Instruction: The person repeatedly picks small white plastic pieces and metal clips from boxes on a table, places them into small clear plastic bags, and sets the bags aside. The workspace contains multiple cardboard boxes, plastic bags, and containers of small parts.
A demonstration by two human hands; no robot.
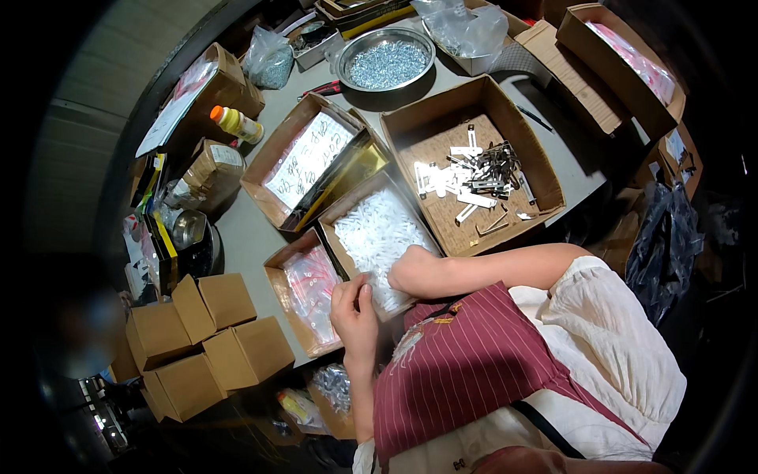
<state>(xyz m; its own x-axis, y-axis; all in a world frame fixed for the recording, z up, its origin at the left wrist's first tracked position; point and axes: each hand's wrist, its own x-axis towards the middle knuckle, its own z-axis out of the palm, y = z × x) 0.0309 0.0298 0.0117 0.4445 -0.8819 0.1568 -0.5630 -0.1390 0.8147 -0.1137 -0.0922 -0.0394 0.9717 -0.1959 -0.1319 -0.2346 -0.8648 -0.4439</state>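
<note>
My right hand (414, 272) is closed and dips into small white plastic pieces (375, 229) that fill a cardboard box; its fingertips are hidden. Beside it, my left hand (355, 316) hovers over the near-left edge of that box, thumb and fingers drawn together. Whatever it pinches is too small to make out. Just left of my left hand, a narrow carton (274, 276) holds clear zip bags (309, 286) with red edges. A larger open carton (549, 162) to the right contains a loose pile of white and black metal hinge-like parts (493, 170).
Another carton (260, 170) with a handwritten sheet stands behind. Farther back are a metal bowl (339, 67) of small screws, a red-handled tool (322, 89) and a yellow bottle (237, 125) with an orange cap. Several brown boxes (209, 347) are stacked at left. A black pen (535, 118) lies right.
</note>
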